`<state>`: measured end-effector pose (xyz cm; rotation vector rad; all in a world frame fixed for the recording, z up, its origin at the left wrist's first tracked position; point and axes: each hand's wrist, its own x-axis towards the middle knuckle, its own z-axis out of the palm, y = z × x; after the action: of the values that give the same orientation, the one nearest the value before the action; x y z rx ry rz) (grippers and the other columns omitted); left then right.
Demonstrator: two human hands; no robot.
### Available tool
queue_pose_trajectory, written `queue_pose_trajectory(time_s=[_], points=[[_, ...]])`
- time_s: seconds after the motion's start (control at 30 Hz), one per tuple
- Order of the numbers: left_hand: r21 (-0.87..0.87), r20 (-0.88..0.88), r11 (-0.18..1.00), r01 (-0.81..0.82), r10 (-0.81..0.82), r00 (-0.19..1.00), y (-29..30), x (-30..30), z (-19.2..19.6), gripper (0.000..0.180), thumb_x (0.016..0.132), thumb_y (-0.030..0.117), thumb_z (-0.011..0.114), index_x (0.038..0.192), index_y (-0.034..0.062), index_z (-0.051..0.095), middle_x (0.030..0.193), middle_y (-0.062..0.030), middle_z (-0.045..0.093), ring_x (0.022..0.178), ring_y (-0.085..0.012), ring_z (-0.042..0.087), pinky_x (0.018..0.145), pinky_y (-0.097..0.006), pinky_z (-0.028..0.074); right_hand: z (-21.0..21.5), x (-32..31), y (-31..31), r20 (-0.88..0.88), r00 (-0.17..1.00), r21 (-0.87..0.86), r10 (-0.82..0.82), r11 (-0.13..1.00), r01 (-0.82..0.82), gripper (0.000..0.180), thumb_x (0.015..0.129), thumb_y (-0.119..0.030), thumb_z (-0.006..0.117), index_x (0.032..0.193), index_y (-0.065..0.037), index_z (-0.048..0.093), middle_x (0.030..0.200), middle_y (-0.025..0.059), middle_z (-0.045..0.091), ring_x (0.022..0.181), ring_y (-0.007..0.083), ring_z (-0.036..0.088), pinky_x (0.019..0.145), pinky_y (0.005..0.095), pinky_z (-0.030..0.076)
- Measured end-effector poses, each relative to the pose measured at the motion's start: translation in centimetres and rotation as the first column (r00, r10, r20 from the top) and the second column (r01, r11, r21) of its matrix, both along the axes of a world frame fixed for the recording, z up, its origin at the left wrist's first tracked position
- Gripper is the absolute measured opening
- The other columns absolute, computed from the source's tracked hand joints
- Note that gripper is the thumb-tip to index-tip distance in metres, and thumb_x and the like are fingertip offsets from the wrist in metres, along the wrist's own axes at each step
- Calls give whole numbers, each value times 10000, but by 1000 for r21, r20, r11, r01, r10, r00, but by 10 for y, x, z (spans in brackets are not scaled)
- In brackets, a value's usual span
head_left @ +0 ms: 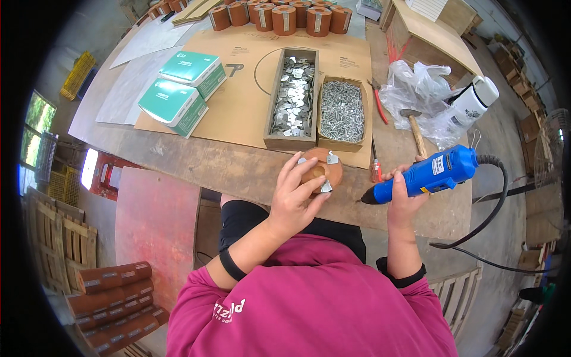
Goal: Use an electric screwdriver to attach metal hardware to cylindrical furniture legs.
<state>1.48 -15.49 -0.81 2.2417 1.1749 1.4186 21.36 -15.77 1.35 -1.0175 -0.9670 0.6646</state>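
Note:
My left hand [292,201] rests over a reddish-brown round block [335,174] at the bench's near edge, fingers spread across its top and side. A round recess shows in the middle of that top. Small metal plates sit at its rim, one metal plate [332,159] at the far side and another by my fingertips. In my right hand [402,201] is a blue electric screwdriver [445,169], its dark tip pointing left toward the block but apart from it. A black cable runs from its back end.
Beyond the block stand a wooden box [290,143] of metal plates and a carton [341,144] of screws. Green-white boxes [172,101] lie left. A hammer [415,132], pliers [379,102], a red-handled screwdriver [376,171] and plastic bags [416,89] are right. Finished-looking brown cylinders [284,21] line the back.

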Motion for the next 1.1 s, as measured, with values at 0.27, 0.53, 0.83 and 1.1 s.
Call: queue_pose_trajectory(time_s=[0.27, 0.53, 0.83, 1.1], points=[[-3, -9, 1000, 7, -7, 1000, 1, -2, 1, 354, 574, 76, 717, 905, 51, 594, 1114, -158, 496, 1091, -383, 413, 886, -420, 360, -1, 0, 3, -14, 1000, 31, 5, 1000, -5, 510, 726, 24, 530, 1163, 23, 268, 803, 87, 494, 644, 162, 567, 601, 295, 488], [97, -91, 994, 53, -44, 995, 71, 12, 53, 382, 674, 208, 645, 1011, 63, 536, 1026, -146, 522, 1006, -351, 465, 837, -423, 382, 6, -1, 2, 11, 1000, -10, 1, 1000, -1, 505, 727, 33, 529, 1164, 27, 275, 796, 84, 498, 674, 159, 564, 637, 293, 480], [-269, -870, 953, -141, -178, 460, 156, 45, 24, 252, 674, 195, 626, 920, 142, 614, 924, -64, 581, 947, -250, 507, 753, -424, 400, -1, -5, -1, 51, 998, -26, 27, 999, -25, 495, 726, 32, 534, 1152, 26, 283, 793, 83, 496, 695, 162, 561, 664, 288, 473], [-253, -785, 952, -170, -99, 612, 161, 44, 20, 134, 679, 219, 626, 810, 202, 651, 844, -8, 593, 899, -186, 527, 801, -444, 320, 3, -3, 4, -33, 999, -17, 15, 1000, -16, 512, 733, 29, 534, 1173, 19, 272, 801, 87, 492, 673, 169, 564, 626, 307, 484]])
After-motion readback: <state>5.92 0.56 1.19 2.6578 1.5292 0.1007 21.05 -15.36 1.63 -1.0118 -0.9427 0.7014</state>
